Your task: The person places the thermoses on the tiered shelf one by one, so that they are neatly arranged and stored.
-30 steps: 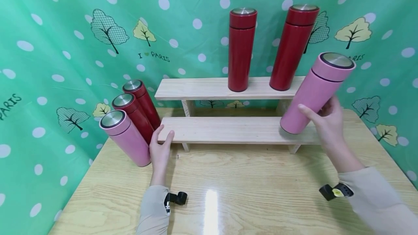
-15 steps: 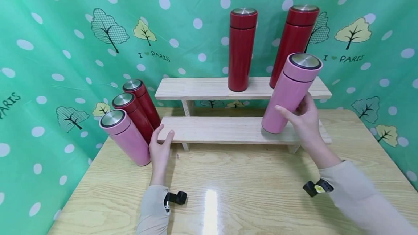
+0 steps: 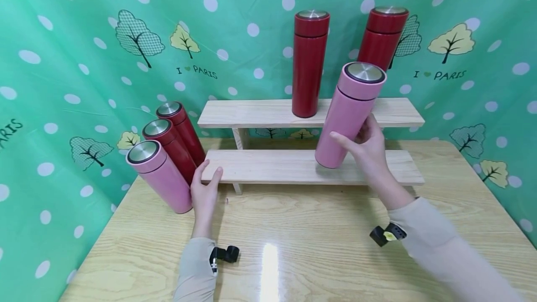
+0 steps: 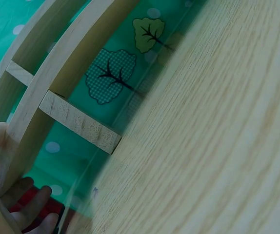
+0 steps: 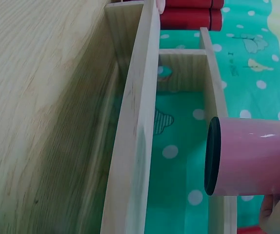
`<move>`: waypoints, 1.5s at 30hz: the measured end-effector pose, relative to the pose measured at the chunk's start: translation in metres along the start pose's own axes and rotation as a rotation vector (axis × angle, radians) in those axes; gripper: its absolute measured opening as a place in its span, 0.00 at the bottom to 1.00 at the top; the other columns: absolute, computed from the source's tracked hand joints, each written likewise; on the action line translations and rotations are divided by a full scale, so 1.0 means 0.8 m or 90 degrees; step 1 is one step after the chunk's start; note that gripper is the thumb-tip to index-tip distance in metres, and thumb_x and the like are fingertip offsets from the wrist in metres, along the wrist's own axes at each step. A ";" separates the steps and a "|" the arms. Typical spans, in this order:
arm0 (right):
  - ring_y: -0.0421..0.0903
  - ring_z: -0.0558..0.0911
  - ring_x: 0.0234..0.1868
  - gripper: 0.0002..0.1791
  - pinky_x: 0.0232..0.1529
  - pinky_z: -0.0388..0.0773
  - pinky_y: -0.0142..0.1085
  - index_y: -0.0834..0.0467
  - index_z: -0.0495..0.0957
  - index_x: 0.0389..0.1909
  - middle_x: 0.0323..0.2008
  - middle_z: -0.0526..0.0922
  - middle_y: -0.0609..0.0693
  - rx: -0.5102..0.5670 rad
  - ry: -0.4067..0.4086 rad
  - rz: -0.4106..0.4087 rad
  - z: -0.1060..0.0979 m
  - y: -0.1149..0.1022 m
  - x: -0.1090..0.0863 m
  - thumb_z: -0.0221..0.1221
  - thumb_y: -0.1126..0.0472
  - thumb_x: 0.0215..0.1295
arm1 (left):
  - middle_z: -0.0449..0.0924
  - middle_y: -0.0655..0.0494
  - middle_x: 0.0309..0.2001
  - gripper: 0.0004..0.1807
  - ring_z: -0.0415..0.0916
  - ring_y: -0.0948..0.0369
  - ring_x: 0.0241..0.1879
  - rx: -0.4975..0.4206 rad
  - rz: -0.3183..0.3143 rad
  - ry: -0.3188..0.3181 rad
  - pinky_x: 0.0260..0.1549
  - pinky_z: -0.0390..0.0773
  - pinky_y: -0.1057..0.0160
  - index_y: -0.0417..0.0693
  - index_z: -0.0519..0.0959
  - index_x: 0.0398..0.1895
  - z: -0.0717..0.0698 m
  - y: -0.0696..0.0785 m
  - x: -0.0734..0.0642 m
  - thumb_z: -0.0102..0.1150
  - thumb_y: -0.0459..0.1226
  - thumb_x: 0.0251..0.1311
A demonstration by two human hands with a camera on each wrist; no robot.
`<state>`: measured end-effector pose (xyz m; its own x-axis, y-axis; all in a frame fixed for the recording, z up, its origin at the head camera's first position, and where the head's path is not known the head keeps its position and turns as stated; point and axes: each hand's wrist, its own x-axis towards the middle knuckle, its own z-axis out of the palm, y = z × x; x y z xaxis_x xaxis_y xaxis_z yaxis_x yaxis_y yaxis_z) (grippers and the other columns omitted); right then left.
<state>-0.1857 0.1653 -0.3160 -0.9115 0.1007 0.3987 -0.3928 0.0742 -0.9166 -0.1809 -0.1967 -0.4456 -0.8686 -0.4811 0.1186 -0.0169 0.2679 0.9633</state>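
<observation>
My right hand [image 3: 369, 150] grips a pink thermos bottle [image 3: 346, 108] with a steel lid, tilted to the right over the lower board of the wooden two-step shelf [image 3: 264, 167]. In the right wrist view a gap shows between the bottle's dark base [image 5: 212, 156] and that board. My left hand [image 3: 204, 195] holds the left end of the lower board between thumb and fingers. Just left of it stand another pink bottle [image 3: 163, 183] and two red bottles, one [image 3: 174, 150] behind the other [image 3: 184, 127].
On the upper board stand two red bottles, one [image 3: 310, 69] near the middle and one [image 3: 382, 41] farther right, partly hidden by the held bottle. A green patterned cloth [image 3: 105, 83] hangs behind the wooden table [image 3: 310, 246].
My right hand has carried the pink bottle leftward along the lower board, from its right end to right of the middle. My left hand has stayed at the shelf's left end.
</observation>
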 end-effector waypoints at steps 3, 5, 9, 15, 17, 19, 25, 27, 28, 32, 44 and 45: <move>0.46 0.76 0.55 0.35 0.54 0.74 0.30 0.53 0.66 0.67 0.58 0.76 0.51 0.005 -0.009 -0.008 0.008 0.000 0.001 0.68 0.64 0.60 | 0.66 0.52 0.70 0.31 0.56 0.55 0.72 -0.002 0.001 -0.001 0.70 0.53 0.49 0.56 0.73 0.67 0.000 0.000 0.000 0.66 0.51 0.62; 0.46 0.76 0.56 0.35 0.54 0.74 0.31 0.54 0.65 0.67 0.58 0.76 0.52 0.006 -0.013 -0.015 0.013 -0.001 0.001 0.68 0.64 0.60 | 0.66 0.53 0.70 0.31 0.56 0.56 0.72 -0.001 0.000 -0.002 0.70 0.53 0.50 0.56 0.73 0.67 -0.001 0.000 0.000 0.66 0.52 0.62; 0.46 0.77 0.55 0.36 0.54 0.74 0.32 0.55 0.65 0.67 0.58 0.76 0.53 0.007 -0.020 -0.025 0.024 -0.001 0.001 0.68 0.65 0.59 | 0.66 0.54 0.70 0.30 0.56 0.56 0.72 0.002 0.000 -0.003 0.70 0.53 0.50 0.57 0.73 0.67 -0.001 0.000 0.000 0.65 0.52 0.62; 0.47 0.76 0.56 0.37 0.54 0.75 0.34 0.54 0.64 0.69 0.58 0.76 0.52 0.018 -0.043 -0.031 0.043 -0.002 0.001 0.68 0.64 0.59 | 0.65 0.54 0.71 0.31 0.55 0.56 0.72 0.008 -0.001 -0.007 0.69 0.54 0.48 0.57 0.72 0.67 -0.001 0.000 0.000 0.65 0.53 0.62; 0.48 0.76 0.56 0.37 0.54 0.75 0.35 0.54 0.64 0.69 0.58 0.76 0.52 0.026 -0.051 -0.038 0.050 -0.002 0.001 0.68 0.64 0.59 | 0.65 0.54 0.71 0.31 0.55 0.56 0.72 0.006 -0.001 -0.006 0.69 0.54 0.48 0.57 0.73 0.67 -0.001 0.000 0.001 0.65 0.53 0.62; 0.48 0.76 0.56 0.37 0.54 0.75 0.35 0.54 0.65 0.68 0.58 0.76 0.52 0.036 -0.054 -0.039 0.056 -0.003 0.001 0.68 0.65 0.58 | 0.65 0.54 0.71 0.31 0.55 0.56 0.72 0.003 -0.001 -0.004 0.70 0.53 0.49 0.57 0.73 0.67 -0.001 -0.001 0.001 0.65 0.53 0.61; 0.48 0.76 0.55 0.39 0.55 0.75 0.38 0.55 0.63 0.69 0.58 0.76 0.52 0.040 -0.069 -0.034 0.074 -0.007 0.000 0.69 0.62 0.57 | 0.65 0.54 0.71 0.32 0.55 0.56 0.72 0.005 -0.001 -0.007 0.69 0.54 0.48 0.57 0.73 0.67 -0.001 -0.002 0.002 0.65 0.54 0.61; 0.48 0.76 0.56 0.39 0.56 0.75 0.38 0.55 0.63 0.69 0.58 0.76 0.52 0.041 -0.074 -0.035 0.079 -0.008 0.001 0.69 0.62 0.57 | 0.65 0.54 0.71 0.31 0.55 0.56 0.72 0.005 -0.001 -0.007 0.69 0.54 0.48 0.57 0.73 0.67 -0.001 -0.001 0.002 0.65 0.54 0.61; 0.48 0.76 0.56 0.40 0.56 0.75 0.39 0.55 0.63 0.69 0.58 0.76 0.51 0.044 -0.076 -0.037 0.082 -0.009 0.001 0.69 0.62 0.57 | 0.66 0.54 0.70 0.31 0.56 0.56 0.72 0.003 0.000 -0.005 0.69 0.54 0.49 0.57 0.73 0.67 -0.001 -0.001 0.002 0.65 0.53 0.61; 0.48 0.76 0.56 0.39 0.56 0.75 0.40 0.54 0.64 0.69 0.59 0.75 0.51 0.055 -0.083 -0.046 0.095 -0.012 0.005 0.70 0.61 0.57 | 0.66 0.54 0.70 0.31 0.56 0.56 0.72 0.001 -0.001 0.002 0.70 0.53 0.50 0.57 0.73 0.66 -0.001 0.000 0.002 0.65 0.52 0.61; 0.47 0.76 0.57 0.38 0.55 0.75 0.43 0.53 0.64 0.69 0.58 0.76 0.50 0.089 -0.081 -0.035 0.134 -0.027 0.022 0.69 0.60 0.58 | 0.66 0.55 0.70 0.31 0.56 0.57 0.72 0.000 -0.004 -0.003 0.69 0.55 0.49 0.58 0.73 0.66 -0.001 0.002 0.000 0.65 0.53 0.61; 0.47 0.76 0.57 0.38 0.55 0.75 0.43 0.53 0.64 0.68 0.58 0.76 0.50 0.093 -0.083 -0.035 0.137 -0.028 0.024 0.70 0.60 0.58 | 0.67 0.55 0.70 0.30 0.56 0.57 0.72 -0.001 -0.003 -0.001 0.69 0.55 0.50 0.58 0.74 0.66 -0.001 0.002 0.000 0.66 0.53 0.61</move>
<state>-0.2080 0.0567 -0.2905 -0.8926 -0.0291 0.4500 -0.4473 -0.0691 -0.8917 -0.1804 -0.1968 -0.4438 -0.8690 -0.4816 0.1135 -0.0204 0.2640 0.9643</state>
